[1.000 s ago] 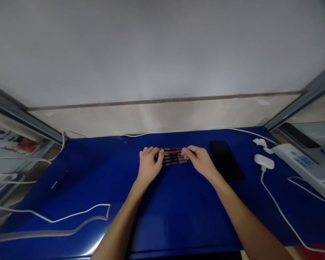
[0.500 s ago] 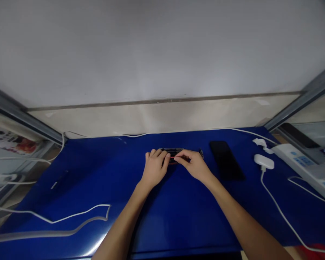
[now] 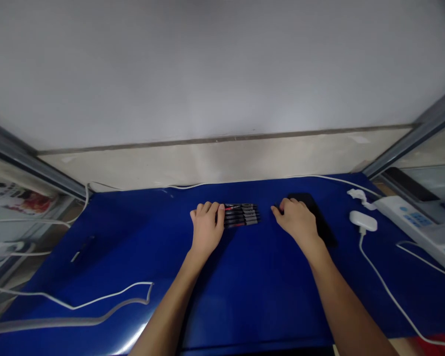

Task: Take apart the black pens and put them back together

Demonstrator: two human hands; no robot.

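Several black pens (image 3: 242,216) with grey grips lie side by side in a row on the blue table; red marks show on some of them. My left hand (image 3: 206,225) covers their left ends, fingers bent over them and thumb along the near side. To the right of the row, apart from it, my right hand (image 3: 298,217) has its fingers curled. A small dark thing peeks out by its thumb and fingertips, too hidden to name. Behind that hand lies a black phone (image 3: 322,225), partly covered by it.
On the right sit a white charging case (image 3: 363,221) with a cable and a white power strip (image 3: 411,222). White cables (image 3: 107,294) run over the blue table (image 3: 244,296) at left. A small dark object (image 3: 82,247) lies at far left. A wall (image 3: 222,163) closes the back.
My right hand has let go of the red-marked piece among the pens and moved right, beside the phone. The right ends of the pens are now uncovered. My left hand has shifted slightly left.
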